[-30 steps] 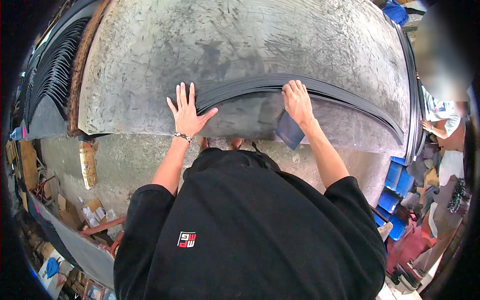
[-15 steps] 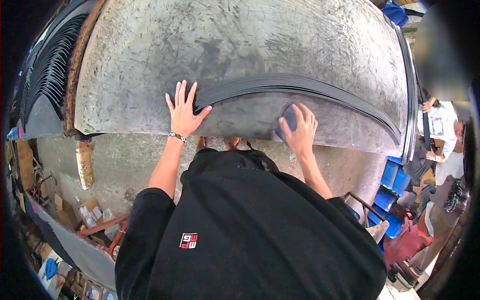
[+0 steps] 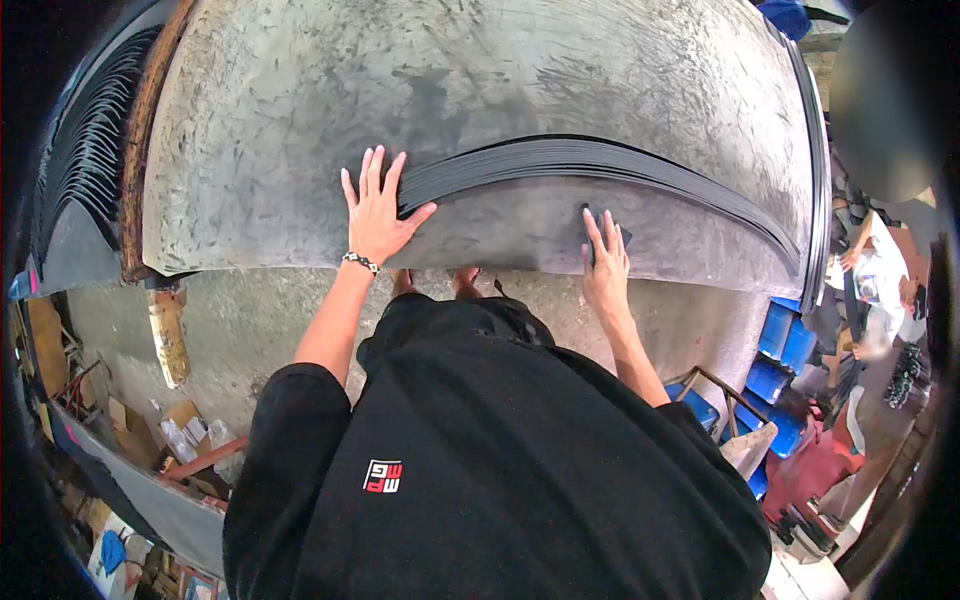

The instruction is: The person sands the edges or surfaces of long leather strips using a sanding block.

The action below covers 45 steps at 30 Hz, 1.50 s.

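A fan of long, thin dark-grey strips (image 3: 590, 158) lies in a curve across the worktable (image 3: 300, 120). At the strips' left end, my left hand (image 3: 380, 220) rests on the table with its fingers spread, the thumb and forefinger beside the strip ends. Below the middle of the strips, my right hand (image 3: 606, 270) holds a small dark flat block (image 3: 627, 236) down near the table surface. Most of that block is hidden under the fingers, so its kind does not show.
More dark strips hang in rows on a rack (image 3: 95, 150) at the left. Blue bins (image 3: 785, 335) stand at the lower right. Beyond them is another person (image 3: 875, 270), partly cut off. A worn post (image 3: 168, 335) stands beneath the table's left corner.
My right hand has turned and pressed lower, and the block, tilted and more visible before, is now mostly covered. My left hand stays at the strip ends. The view has shifted slightly.
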Available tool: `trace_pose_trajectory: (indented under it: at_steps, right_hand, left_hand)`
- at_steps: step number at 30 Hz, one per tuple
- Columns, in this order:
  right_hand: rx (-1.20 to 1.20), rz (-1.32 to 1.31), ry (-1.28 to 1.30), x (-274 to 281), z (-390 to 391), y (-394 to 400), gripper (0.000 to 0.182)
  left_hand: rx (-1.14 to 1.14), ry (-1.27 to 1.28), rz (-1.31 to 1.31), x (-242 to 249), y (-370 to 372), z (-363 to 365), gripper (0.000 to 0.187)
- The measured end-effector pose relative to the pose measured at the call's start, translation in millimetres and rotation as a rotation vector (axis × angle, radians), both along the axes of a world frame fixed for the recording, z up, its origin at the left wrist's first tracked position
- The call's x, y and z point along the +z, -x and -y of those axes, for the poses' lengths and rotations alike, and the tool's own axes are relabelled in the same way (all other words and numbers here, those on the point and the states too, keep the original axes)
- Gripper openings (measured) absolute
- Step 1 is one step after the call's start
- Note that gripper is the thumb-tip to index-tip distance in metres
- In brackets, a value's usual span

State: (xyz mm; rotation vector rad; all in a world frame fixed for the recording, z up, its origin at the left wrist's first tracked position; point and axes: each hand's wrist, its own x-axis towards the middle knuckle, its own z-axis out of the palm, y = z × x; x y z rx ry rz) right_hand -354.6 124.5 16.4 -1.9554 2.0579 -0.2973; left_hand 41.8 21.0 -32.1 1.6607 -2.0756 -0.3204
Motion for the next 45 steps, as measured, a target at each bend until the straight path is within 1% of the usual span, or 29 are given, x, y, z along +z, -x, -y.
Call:
trace_pose_trajectory:
  at_steps: [1,3,6,9,11,12,16,19,20,23,25,27,29,30,31,32,33,34,35,37,38,39,42,44,45]
  right_hand:
    - [0.005,0.082,0.015,14,3,-3,0.063]
    - [0.046,0.047,0.075,40,14,-19,0.063]
    - [0.07,-0.003,0.119,55,44,-50,0.062]
    - [0.035,-0.014,0.116,26,72,-75,0.06]
    - [-0.043,0.101,0.07,-2,86,-87,0.059]
    - [-0.069,0.059,0.076,-8,87,-91,0.057]
    - [-0.154,-0.015,0.094,-12,91,-91,0.045]
    - [-0.133,0.026,0.028,-4,98,-76,0.043]
    - [-0.147,-0.004,0.089,9,99,-87,0.038]
    - [-0.098,-0.179,0.041,27,102,-148,0.044]
    - [0.12,-0.243,0.121,23,89,-223,0.05]
    - [0.297,-0.279,0.236,9,72,-264,0.049]
    - [0.39,-0.283,0.279,6,73,-239,0.046]
    - [0.355,-0.294,0.163,22,84,-219,0.047]
    - [0.301,-0.375,0.186,22,94,-186,0.046]
    - [0.129,-0.391,0.128,30,107,-160,0.047]
    - [-0.108,-0.421,0.075,32,119,-134,0.046]
    - [-0.2,-0.421,0.179,3,124,-98,0.045]
    - [-0.17,-0.463,0.155,11,124,-116,0.046]
    - [-0.116,-0.544,0.107,16,110,-186,0.047]
    - [0.009,-0.465,0.105,22,94,-234,0.048]
    - [0.135,-0.383,0.093,26,79,-265,0.049]
    - [0.353,-0.341,0.173,15,74,-229,0.049]
    - [0.16,-0.473,0.104,30,108,-175,0.049]
    - [0.004,-0.429,0.1,31,121,-148,0.051]
  left_hand:
    - [-0.008,-0.013,-0.026,1,-3,0,0.088]
    - [-0.029,-0.042,-0.079,5,-7,-1,0.08]
    - [-0.015,-0.049,-0.099,7,-5,2,0.068]
    - [-0.011,-0.036,-0.135,-1,-5,2,0.065]
    - [-0.014,-0.017,-0.138,-2,-5,4,0.065]
    - [-0.011,-0.01,-0.14,-3,-5,2,0.065]
    - [0.001,-0.019,-0.167,2,-3,2,0.063]
    - [-0.05,-0.053,-0.196,2,-8,7,0.063]
    - [-0.061,-0.066,-0.218,3,-9,9,0.061]
    - [-0.077,-0.067,-0.236,4,-9,9,0.058]
    - [-0.079,-0.06,-0.236,1,-8,10,0.057]
    - [-0.082,-0.04,-0.208,-5,-9,8,0.058]
    - [-0.097,0.005,-0.15,-14,-12,10,0.061]
    - [-0.098,-0.001,-0.191,-9,-12,12,0.061]
    - [-0.092,-0.009,-0.237,-1,-12,11,0.061]
    - [-0.084,-0.022,-0.284,3,-10,9,0.062]
    - [-0.083,-0.027,-0.288,2,-9,7,0.063]
    - [-0.079,-0.032,-0.289,0,-10,6,0.065]
    - [-0.074,-0.032,-0.288,-2,-10,8,0.066]
    - [-0.083,-0.026,-0.265,-5,-12,10,0.066]
    - [-0.089,-0.03,-0.242,-5,-12,12,0.066]
    - [-0.094,-0.043,-0.218,-4,-12,10,0.066]
    - [-0.09,-0.029,-0.27,-3,-12,9,0.065]
    - [-0.083,-0.013,-0.286,-2,-11,7,0.063]
    - [-0.073,0.001,-0.294,-1,-10,8,0.062]
